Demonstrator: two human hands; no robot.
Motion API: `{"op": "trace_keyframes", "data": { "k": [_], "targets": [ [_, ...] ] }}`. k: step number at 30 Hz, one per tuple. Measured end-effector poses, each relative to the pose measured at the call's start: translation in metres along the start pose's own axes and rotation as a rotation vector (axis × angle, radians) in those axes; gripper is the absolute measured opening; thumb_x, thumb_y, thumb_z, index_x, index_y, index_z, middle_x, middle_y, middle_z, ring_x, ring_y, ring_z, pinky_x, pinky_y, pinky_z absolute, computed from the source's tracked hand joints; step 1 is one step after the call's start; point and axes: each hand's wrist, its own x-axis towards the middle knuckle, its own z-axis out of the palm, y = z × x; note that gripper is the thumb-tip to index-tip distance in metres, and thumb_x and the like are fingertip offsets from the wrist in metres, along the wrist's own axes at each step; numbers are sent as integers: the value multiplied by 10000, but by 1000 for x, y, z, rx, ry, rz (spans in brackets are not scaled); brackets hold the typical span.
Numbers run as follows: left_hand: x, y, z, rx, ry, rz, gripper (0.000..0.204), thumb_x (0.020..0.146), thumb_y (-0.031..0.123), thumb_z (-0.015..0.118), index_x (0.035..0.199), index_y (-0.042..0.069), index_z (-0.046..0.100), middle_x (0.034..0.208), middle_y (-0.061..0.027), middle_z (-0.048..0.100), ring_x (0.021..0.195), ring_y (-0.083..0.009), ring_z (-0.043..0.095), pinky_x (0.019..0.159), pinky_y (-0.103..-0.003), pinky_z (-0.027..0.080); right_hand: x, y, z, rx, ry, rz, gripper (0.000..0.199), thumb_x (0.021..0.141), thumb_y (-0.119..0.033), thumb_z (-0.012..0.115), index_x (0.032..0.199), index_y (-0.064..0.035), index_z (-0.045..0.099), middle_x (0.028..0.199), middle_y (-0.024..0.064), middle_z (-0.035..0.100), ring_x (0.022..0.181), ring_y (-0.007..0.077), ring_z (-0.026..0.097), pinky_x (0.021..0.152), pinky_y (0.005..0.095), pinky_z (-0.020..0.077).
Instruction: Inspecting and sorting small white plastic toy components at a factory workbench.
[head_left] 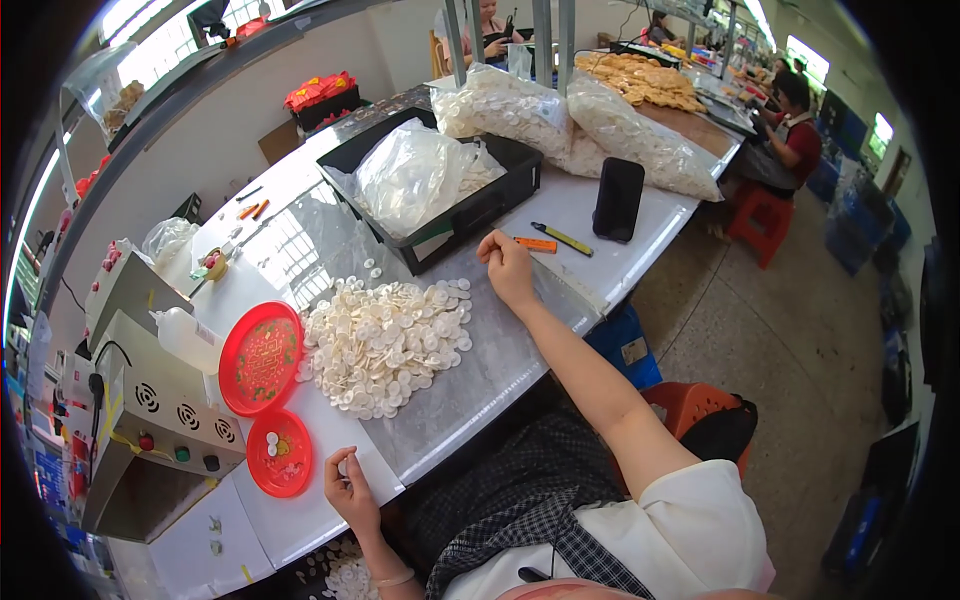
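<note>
Now we pinch a small white disc (345, 466) in our left grip (347, 487); at one o'clock, our right grip (507, 268) rests curled, holding nothing, beside the disc pile (385, 345) on the tabletop (480, 380).

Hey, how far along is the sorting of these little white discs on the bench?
Done: only a few discs lie in the small red dish. In hand: the left hand pinches one white disc near that dish, while the right hand rests by the black tray. Left: the large pile beside the big red lid looks barely touched, and full bags wait behind it.
</note>
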Motion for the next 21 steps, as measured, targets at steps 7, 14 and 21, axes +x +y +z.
{"op": "trace_keyframes", "data": {
  "k": [7,14,21],
  "targets": [
    [4,22,-9,156,6,-78,128,938,84,556,978,16,657,845,-9,630,668,-48,468,555,-216,343,-56,-140,84,16,-713,-811,217,754,-60,631,965,-99,597,1018,58,589,1032,236,549,898,375,410],
    [14,28,-1,75,-32,-118,127,937,94,569,980,17,661,795,17,615,611,-21,419,523,-212,304,-105,-137,187,-332,-924,-1153,370,760,-173,679,1109,-88,590,1123,58,600,1146,202,529,956,378,385],
    [3,29,5,94,-11,-83,118,924,95,589,970,15,662,776,2,608,638,-48,452,568,-218,349,-134,-107,228,-698,-1062,-1079,320,852,-204,543,1134,-85,637,1155,106,617,1195,270,517,1004,471,368]
  ]
}}
